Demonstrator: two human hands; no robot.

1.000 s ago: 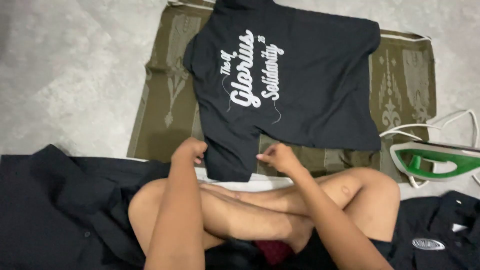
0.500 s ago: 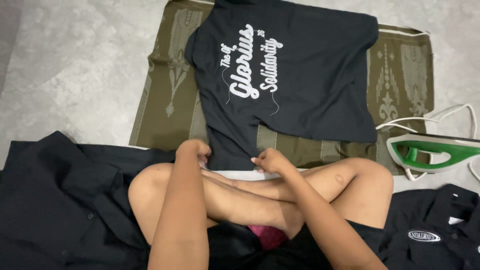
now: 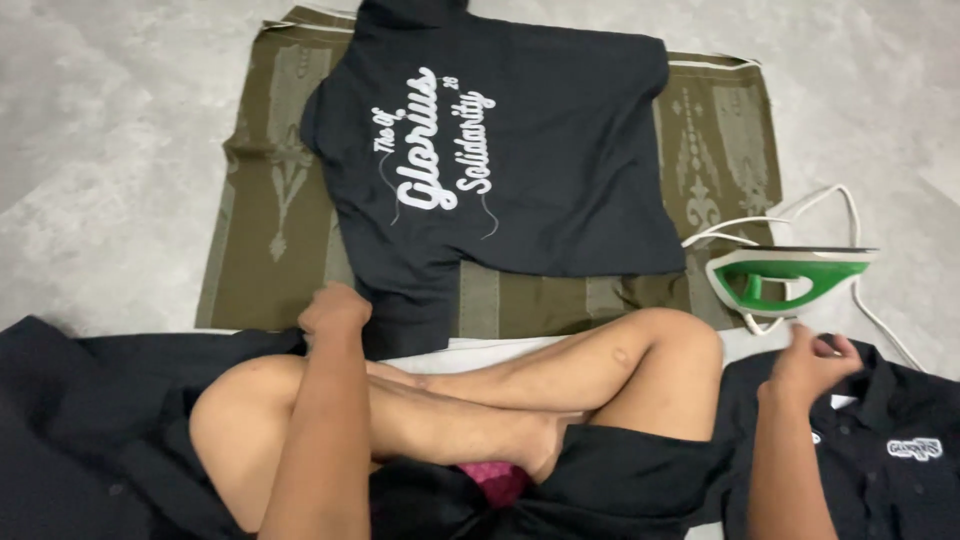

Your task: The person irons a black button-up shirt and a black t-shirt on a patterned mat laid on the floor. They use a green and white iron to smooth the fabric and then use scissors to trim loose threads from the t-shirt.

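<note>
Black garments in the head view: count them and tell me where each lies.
3, possibly more hidden. A black T-shirt lies spread on the olive mat; the left hand holds its sleeve. A dark garment lies bottom left. A black collared shirt lies bottom right, below the right hand.

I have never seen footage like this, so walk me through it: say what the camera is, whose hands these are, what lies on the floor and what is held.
There is no machine here. A person sits cross-legged on the floor, and a camera on their head looks down, so both arms rising from the bottom edge are their own. The left hand rests on the sleeve of a black T-shirt with white lettering, spread flat on an olive patterned cloth. The right hand hovers loosely curled over a black collared shirt, just below a green and white iron lying on the grey floor. It grips nothing. Another dark garment lies at the left.
</note>
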